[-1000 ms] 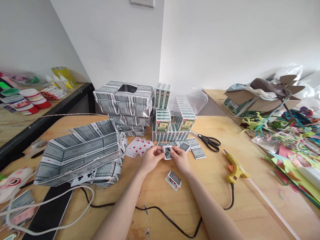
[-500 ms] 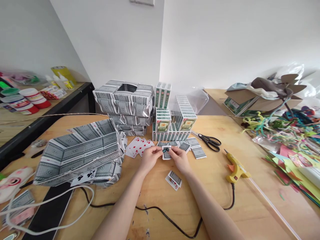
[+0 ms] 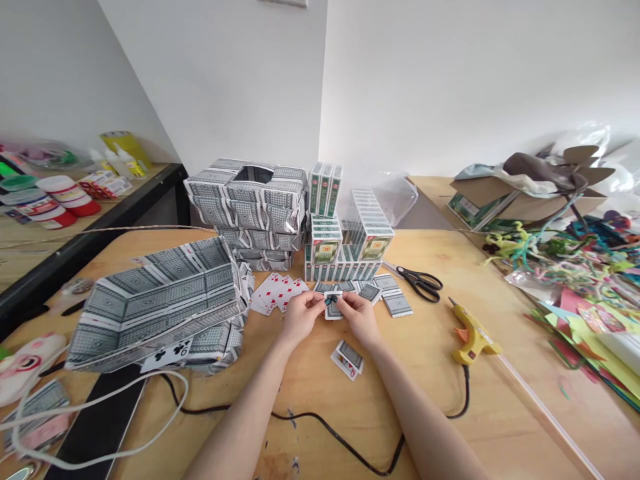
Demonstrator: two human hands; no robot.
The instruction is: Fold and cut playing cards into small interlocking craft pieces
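Note:
Between my left hand (image 3: 303, 315) and my right hand (image 3: 359, 316) is a patterned playing card (image 3: 334, 309), pinched near its upper edge by the thumbs and fingers of both. Dark nails show at the thumb tips; the fingers behind the card are hidden. Behind it, more face-down cards (image 3: 395, 298) lie on the table. Face-up diamond cards (image 3: 278, 292) are fanned out left of my left hand. Nearer to me, between my forearms, rests a small pair of overlapping cards (image 3: 347, 360).
Left stands an open box made of cards (image 3: 165, 300); behind it, stacked card-covered boxes (image 3: 250, 200). Boxed decks (image 3: 345, 247) are piled at the back. Scissors (image 3: 423, 283) and a yellow glue gun (image 3: 473, 337) lie right. A black cable (image 3: 330, 430) runs beneath my forearms.
Almost nothing differs. My thumbs have shifted very slightly on the card, and the view has moved a touch.

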